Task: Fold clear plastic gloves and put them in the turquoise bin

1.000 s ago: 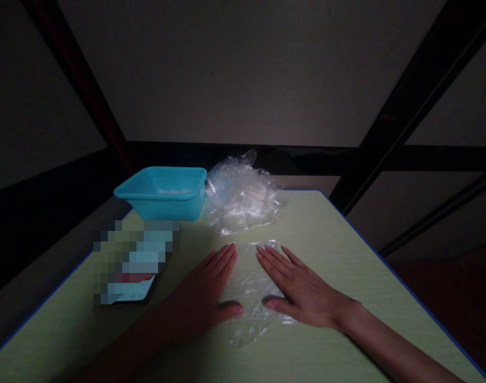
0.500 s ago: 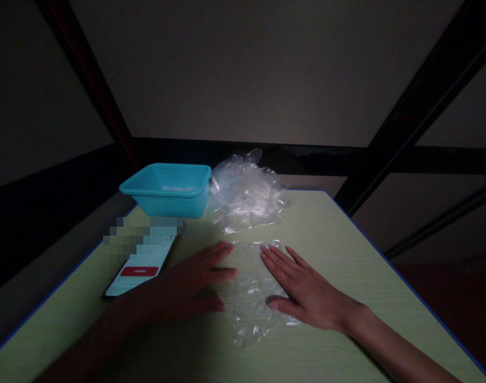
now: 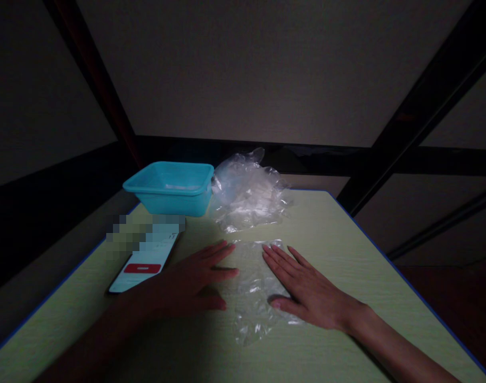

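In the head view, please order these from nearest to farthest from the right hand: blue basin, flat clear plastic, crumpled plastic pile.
1. Flat clear plastic: partly under the right hand.
2. Crumpled plastic pile: farther back, near the middle.
3. Blue basin: back left.

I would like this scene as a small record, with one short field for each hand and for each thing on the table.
left hand: open, fingers spread, at left edge of thin plastic piece
right hand: flat over its right part
crumpled plastic: behind that piece
blue tub: left of crumpled plastic
phone: screen lit, partly blurred
table: pale top, blue edge
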### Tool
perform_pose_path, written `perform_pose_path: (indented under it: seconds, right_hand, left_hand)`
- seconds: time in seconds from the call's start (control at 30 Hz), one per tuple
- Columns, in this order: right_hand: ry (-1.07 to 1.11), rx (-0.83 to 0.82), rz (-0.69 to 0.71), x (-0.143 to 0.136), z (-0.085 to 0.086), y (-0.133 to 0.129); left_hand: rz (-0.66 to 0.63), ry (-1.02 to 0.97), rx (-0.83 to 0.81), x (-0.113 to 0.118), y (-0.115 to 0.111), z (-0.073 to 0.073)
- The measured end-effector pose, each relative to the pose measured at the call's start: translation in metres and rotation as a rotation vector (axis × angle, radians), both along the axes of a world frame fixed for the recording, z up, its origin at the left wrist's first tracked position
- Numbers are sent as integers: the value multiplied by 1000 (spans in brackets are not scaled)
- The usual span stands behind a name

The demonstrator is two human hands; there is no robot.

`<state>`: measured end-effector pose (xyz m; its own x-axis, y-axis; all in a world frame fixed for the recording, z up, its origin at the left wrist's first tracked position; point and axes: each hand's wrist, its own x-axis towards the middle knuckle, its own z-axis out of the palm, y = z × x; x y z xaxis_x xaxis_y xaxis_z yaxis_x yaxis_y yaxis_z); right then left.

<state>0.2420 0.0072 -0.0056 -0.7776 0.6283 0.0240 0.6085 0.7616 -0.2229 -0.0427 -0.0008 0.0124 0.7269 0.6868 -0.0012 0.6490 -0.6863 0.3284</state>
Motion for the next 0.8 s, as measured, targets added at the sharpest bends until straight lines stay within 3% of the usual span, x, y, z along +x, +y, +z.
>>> perform_pose_path:
  seconds: [0.3, 0.37, 0.47, 0.6, 0.8]
  right_hand:
    - [66, -55, -28, 0, 2, 0]
    - [198, -68, -86, 0, 5, 2]
    - [473, -68, -287, 3, 9, 7]
    - [675, -89, -501, 9, 5, 16]
    - [733, -149, -510, 12, -3, 20]
  left_hand:
    - [23, -73, 7, -1, 0, 2]
    - [47, -101, 8, -3, 2, -1]
    - [107, -145, 31, 4, 12, -2]
    - [153, -225, 21, 40, 40, 4]
    - [137, -269, -119, 106, 93, -1]
